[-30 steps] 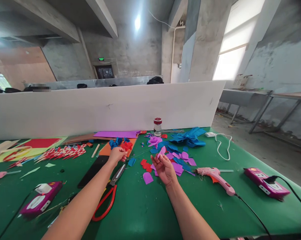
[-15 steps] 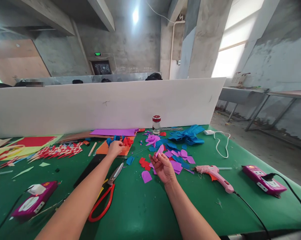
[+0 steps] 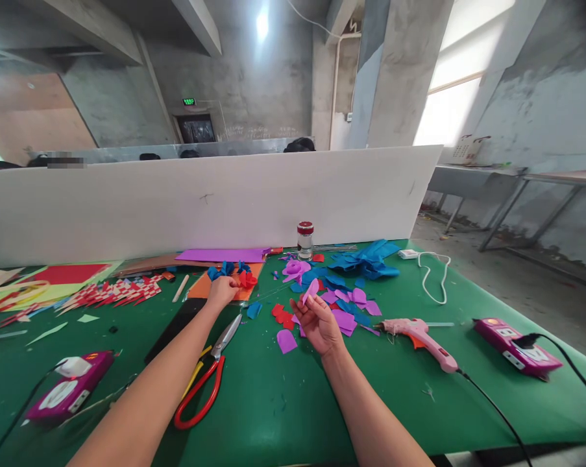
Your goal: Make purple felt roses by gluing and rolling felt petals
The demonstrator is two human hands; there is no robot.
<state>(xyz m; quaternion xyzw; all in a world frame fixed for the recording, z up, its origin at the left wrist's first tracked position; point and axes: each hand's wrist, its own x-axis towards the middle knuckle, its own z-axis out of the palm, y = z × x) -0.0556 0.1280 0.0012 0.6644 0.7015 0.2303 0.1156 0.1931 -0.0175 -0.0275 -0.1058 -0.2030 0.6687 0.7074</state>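
Observation:
My right hand [image 3: 318,322] is raised palm-up over the green table [image 3: 293,402], fingers pinched on a purple felt petal [image 3: 311,290]. My left hand [image 3: 223,290] is stretched further out, its fingers curled shut beside a red felt flower [image 3: 248,279] and blue felt pieces [image 3: 220,270] on an orange sheet [image 3: 198,289]. What the left hand grips is hidden. More cut purple petals [image 3: 345,319] and red scraps [image 3: 283,316] lie right around my right hand.
Red-handled scissors [image 3: 206,377] lie under my left forearm. A pink glue gun [image 3: 416,332] and purple power strips [image 3: 517,350] [image 3: 71,389] with black cords sit to the sides. A red-lidded glass jar [image 3: 305,240], blue felt heap [image 3: 365,263] and white partition board [image 3: 200,201] stand behind.
My left hand has reached forward, away from the scissors to the red flower. My right hand holds the purple petal in nearly the same place.

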